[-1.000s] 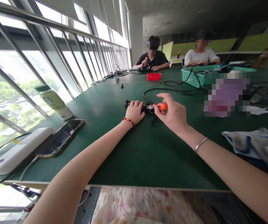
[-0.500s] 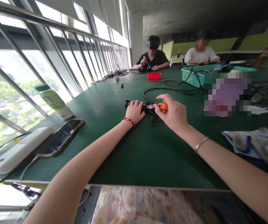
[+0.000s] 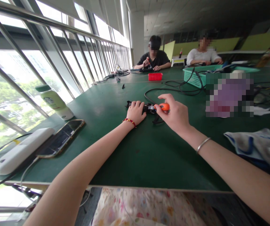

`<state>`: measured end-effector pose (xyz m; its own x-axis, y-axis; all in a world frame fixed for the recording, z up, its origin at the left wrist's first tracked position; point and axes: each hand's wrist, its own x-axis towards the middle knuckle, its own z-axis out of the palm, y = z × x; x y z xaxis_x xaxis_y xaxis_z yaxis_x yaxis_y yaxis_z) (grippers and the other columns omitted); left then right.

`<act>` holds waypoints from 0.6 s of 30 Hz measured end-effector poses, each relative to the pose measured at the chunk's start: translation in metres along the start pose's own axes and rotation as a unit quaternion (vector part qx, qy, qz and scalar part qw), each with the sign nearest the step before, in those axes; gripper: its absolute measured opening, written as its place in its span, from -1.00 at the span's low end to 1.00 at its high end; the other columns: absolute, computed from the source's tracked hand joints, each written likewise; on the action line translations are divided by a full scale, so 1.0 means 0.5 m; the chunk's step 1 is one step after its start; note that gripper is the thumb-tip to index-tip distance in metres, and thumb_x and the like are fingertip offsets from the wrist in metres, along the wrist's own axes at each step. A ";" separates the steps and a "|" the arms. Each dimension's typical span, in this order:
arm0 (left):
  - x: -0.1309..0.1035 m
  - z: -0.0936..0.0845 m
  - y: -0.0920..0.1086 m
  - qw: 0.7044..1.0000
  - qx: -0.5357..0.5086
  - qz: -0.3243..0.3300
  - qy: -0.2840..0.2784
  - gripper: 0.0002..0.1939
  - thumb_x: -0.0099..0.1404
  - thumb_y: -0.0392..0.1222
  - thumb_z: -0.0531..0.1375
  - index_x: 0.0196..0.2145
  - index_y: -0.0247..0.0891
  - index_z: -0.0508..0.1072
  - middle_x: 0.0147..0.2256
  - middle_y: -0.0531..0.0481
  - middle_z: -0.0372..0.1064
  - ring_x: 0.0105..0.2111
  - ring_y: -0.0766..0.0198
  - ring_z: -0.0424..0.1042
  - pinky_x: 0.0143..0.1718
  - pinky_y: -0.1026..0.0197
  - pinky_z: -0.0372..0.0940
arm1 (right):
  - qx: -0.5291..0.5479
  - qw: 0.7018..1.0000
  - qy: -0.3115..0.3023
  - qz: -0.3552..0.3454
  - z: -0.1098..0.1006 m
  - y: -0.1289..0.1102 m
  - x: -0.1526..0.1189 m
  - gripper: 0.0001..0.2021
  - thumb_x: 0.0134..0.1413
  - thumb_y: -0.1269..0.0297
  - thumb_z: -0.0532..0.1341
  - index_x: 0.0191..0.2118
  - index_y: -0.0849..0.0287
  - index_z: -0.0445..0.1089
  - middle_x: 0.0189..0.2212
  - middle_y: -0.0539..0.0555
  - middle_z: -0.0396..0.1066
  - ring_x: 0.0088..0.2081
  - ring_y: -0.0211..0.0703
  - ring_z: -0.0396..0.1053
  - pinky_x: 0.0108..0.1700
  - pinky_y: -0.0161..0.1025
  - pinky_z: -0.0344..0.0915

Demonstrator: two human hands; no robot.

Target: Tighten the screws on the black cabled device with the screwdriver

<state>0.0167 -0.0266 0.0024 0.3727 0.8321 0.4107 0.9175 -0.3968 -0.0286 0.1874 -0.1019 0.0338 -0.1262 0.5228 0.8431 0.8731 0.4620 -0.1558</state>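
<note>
A black device (image 3: 147, 108) with a cable lies on the green table (image 3: 130, 157), in front of me. My left hand (image 3: 136, 113) rests over its left part, fingers wrapped over it and pressing it to the table. In my right hand (image 3: 174, 111), thumb and fingers close round an orange-handled tool (image 3: 164, 107) at the device's right end. The tool's tip is too small to make out. A black cable (image 3: 158, 90) runs from the device in a loop towards the back right.
A phone (image 3: 61, 139), a white power strip (image 3: 19, 152) and a green bottle (image 3: 55, 103) stand left. Behind are a red tray (image 3: 155, 76), a teal basket (image 3: 194, 78) and two people (image 3: 154, 56). A cloth (image 3: 258, 146) lies right.
</note>
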 end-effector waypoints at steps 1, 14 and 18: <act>0.000 0.000 0.000 1.000 -0.001 0.000 -0.001 -0.50 0.26 -0.12 0.07 0.14 -0.26 0.23 0.10 -0.17 0.20 0.12 0.00 0.08 0.08 0.01 0.20 | 0.005 1.000 0.002 0.000 0.000 0.000 0.000 -0.72 0.13 0.15 0.08 -0.08 0.15 0.31 -0.43 0.04 0.45 -0.48 -0.12 0.38 -0.46 -0.25 0.18; 0.001 0.002 -0.001 1.000 0.000 0.003 0.000 -0.49 0.26 -0.12 0.06 0.15 -0.26 0.22 0.11 -0.17 0.19 0.12 -0.01 0.08 0.08 0.00 0.20 | -0.001 1.000 -0.004 0.010 -0.003 -0.003 0.003 -0.73 0.16 0.11 0.07 -0.15 0.16 0.35 -0.50 0.04 0.44 -0.51 -0.11 0.38 -0.47 -0.25 0.17; 0.001 0.003 -0.001 1.000 0.000 0.003 0.002 -0.50 0.26 -0.12 0.06 0.14 -0.26 0.23 0.11 -0.17 0.20 0.12 0.00 0.09 0.08 0.00 0.20 | 0.031 0.999 0.012 0.001 -0.002 -0.004 0.000 -0.67 0.09 0.24 0.09 -0.01 0.16 0.27 -0.30 0.09 0.48 -0.43 -0.14 0.41 -0.39 -0.24 0.26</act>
<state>0.0165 -0.0253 0.0014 0.3778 0.8283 0.4138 0.9151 -0.4021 -0.0305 0.1862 -0.1034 0.0347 -0.1116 0.5064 0.8551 0.8422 0.5049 -0.1891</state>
